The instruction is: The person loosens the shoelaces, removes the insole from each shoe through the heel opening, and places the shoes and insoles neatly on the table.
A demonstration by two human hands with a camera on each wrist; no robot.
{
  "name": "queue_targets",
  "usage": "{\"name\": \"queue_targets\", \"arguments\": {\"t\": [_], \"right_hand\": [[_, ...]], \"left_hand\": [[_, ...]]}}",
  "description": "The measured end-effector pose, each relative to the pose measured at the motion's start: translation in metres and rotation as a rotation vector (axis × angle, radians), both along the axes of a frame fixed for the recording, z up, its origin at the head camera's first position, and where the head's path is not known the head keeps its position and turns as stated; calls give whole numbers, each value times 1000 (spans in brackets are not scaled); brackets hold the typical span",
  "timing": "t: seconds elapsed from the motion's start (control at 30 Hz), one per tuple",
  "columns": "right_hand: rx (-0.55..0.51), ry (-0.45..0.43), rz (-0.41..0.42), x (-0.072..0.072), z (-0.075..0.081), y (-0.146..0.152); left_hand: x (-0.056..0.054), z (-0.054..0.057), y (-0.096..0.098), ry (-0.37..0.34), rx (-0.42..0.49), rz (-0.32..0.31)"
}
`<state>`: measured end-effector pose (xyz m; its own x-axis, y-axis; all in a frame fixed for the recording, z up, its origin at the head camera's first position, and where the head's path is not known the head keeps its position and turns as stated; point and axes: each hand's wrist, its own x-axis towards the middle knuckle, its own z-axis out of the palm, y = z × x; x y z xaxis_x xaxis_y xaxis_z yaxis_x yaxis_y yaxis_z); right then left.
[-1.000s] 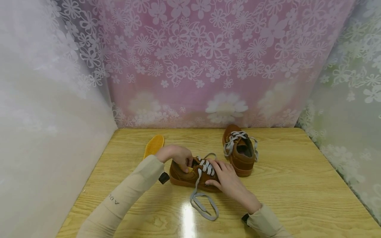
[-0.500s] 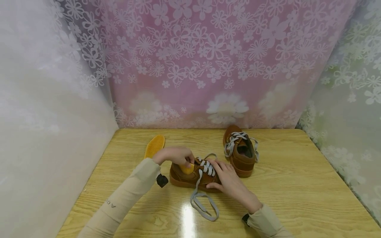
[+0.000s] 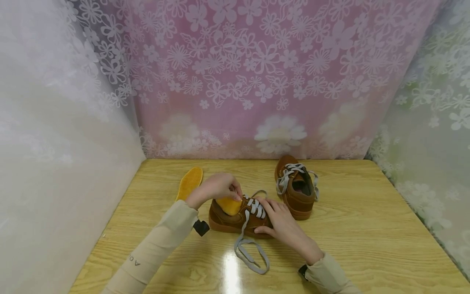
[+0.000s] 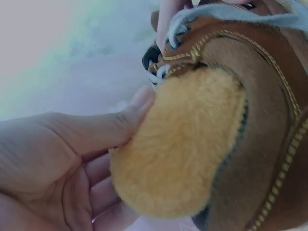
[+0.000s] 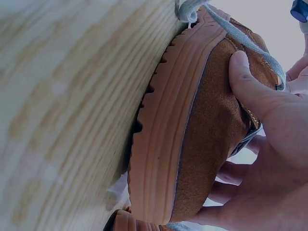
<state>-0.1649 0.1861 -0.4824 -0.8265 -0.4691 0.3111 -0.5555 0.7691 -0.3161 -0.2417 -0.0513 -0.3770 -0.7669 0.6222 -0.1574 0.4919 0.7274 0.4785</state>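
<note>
A brown suede shoe [image 3: 224,222] with grey laces lies on the table, toe to the right. Out of its opening rises the rounded end of a fuzzy yellow insole [image 4: 178,139], its other end hidden inside. My left hand [image 3: 216,190] pinches this insole by its far edge, thumb on the fluffy face in the left wrist view. Over the toe, my right hand [image 3: 282,222] grips the shoe, its thumb on the near side and fingers across the laces. One long lace [image 3: 253,259] trails in a loop on the wood.
A second yellow insole [image 3: 191,181] lies on the table [image 3: 367,228] behind my left forearm. The matching brown shoe [image 3: 298,198] stands behind my right hand, close to the held shoe's toe. A flowered pink cloth [image 3: 257,81] hangs along the back edge.
My left hand has come up a little from inside the shoe with the insole pinched, and more of its yellow end shows above the opening. The right hand stays in place.
</note>
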Motion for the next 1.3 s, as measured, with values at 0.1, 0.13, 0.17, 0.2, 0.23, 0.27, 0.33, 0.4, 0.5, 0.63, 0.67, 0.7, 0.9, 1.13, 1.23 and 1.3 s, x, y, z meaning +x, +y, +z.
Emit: {"name": "queue_targets", "arguments": {"t": [0.1,0.13,0.17,0.2,0.23,0.27,0.33,0.4,0.5,0.63,0.67,0.7,0.9,1.13,1.23,1.3], "right_hand": [[6,6,-3,0,0,0],[8,8,-3,0,0,0],[11,11,-4,-1,-1,0],[11,10,-3,-1,-1,0],[14,8,-3,-1,-1,0],[14,6,-1,-1,-1,0],[14,3,1,-1,-1,1],[11,1,2,-1,-1,1],[9,2,7,-1,-1,1],[10,9,10,-2,-2,1],[8,7,10,-2,-2,1],[8,9,8,-2,-2,1],[15,15,2,-1,-3,0],[17,44,6,-1,-4,0],[14,42,5,-1,-3,0],[13,36,4,-1,-3,0]], "left_hand": [[2,1,1,8,13,30],[1,0,0,12,16,28],[1,0,-1,12,18,24],[0,-1,-2,10,17,18],[0,-2,-3,7,6,7],[0,-3,-5,-1,-11,-2],[1,-6,-7,-24,-37,-21],[3,-9,-9,-42,-47,-45],[5,-14,-12,-46,-19,-58],[4,-21,-18,-45,45,-2],[4,-22,-19,-55,63,24],[4,-22,-21,-67,76,52],[5,-15,-39,-116,131,140],[4,-3,-69,-115,185,147],[4,1,-80,-93,169,146],[5,5,-86,-91,160,157]]}}
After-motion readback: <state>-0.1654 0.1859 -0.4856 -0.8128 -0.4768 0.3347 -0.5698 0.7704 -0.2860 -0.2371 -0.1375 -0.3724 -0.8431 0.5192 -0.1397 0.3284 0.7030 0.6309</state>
